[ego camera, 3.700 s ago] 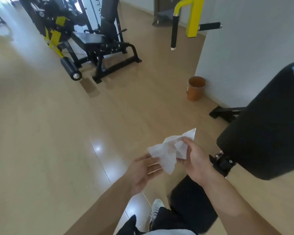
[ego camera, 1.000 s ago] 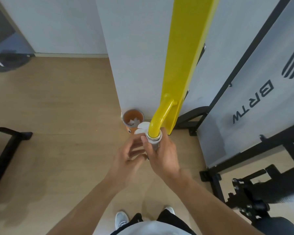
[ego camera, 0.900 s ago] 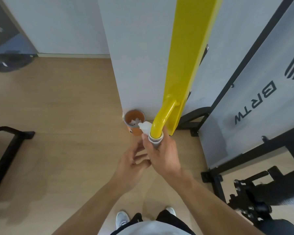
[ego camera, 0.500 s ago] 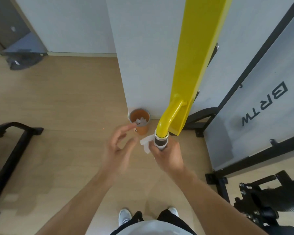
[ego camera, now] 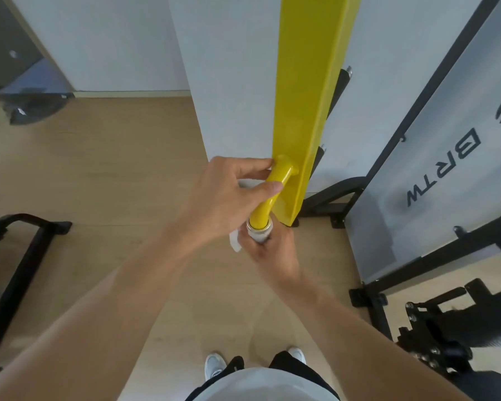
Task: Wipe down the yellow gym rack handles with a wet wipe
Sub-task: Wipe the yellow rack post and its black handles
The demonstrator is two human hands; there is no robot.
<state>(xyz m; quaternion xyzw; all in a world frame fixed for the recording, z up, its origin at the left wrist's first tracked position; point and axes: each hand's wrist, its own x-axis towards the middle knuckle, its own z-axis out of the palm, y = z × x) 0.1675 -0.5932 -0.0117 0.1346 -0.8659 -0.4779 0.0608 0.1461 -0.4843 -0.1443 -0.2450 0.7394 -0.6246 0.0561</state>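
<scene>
Glossy curved yellow handle (ego camera: 275,189), crumpled wet wipe (ego camera: 235,241)

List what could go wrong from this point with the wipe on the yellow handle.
1. The right hand wraps the wet wipe low on the grip, below the steel collar; the yellow handle above may get missed.
2. A loose corner of the wipe hangs free and may slip out.
3. The left hand touches the yellow tube bare, possibly re-soiling it.
</scene>
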